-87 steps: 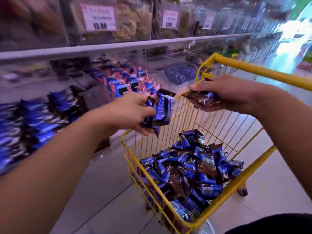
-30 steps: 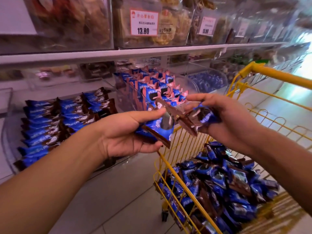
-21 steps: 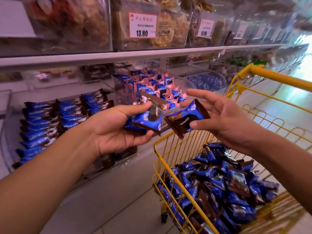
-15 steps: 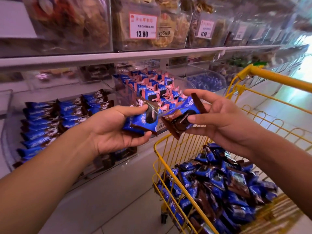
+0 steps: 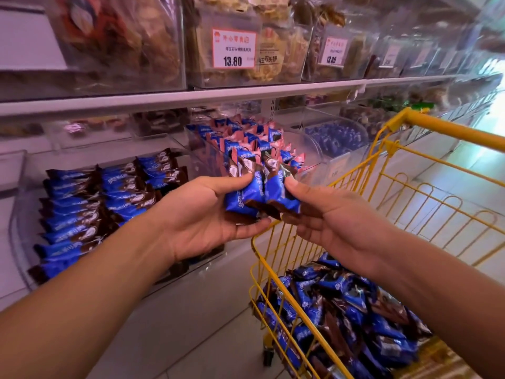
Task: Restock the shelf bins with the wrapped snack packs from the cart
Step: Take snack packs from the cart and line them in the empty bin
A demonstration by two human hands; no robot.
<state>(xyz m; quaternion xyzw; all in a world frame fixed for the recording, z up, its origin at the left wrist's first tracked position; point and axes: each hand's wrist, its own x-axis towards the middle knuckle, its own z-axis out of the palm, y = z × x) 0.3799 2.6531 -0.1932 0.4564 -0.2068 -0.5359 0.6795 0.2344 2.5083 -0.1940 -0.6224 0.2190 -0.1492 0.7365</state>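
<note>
Mid-frame: left hand, palm up, thumb curled over the top and fingers cupped beneath a small bunch of blue-and-brown snack packs. Right hand meeting it from the right, thumb pressed onto the right-most pack of the same bunch, fingers curled under it (fingertips hidden by the wrappers, so exact contact below cannot be told). Bunch standing roughly upright between the two hands, brown crimped ends at top and bottom, held just above the near left corner of the cart.

Lower right of the frame: yellow wire cart, its handle bar running across the upper right, heaped with more loose packs in the same blue wrapper.

Left of the frame: clear shelf bin with matching packs laid in neat rows, well filled. Just behind the hands, centre: another clear bin of blue-and-pink packs standing on edge. Farther right, a rounded clear bin of small blue sweets (blurred).

Top of the frame: upper shelf of clear boxes holding bagged biscuits, with a price tag reading 13.80 and a second tag to its right, its figures too blurred to read surely. Pale tiled floor along the bottom.
</note>
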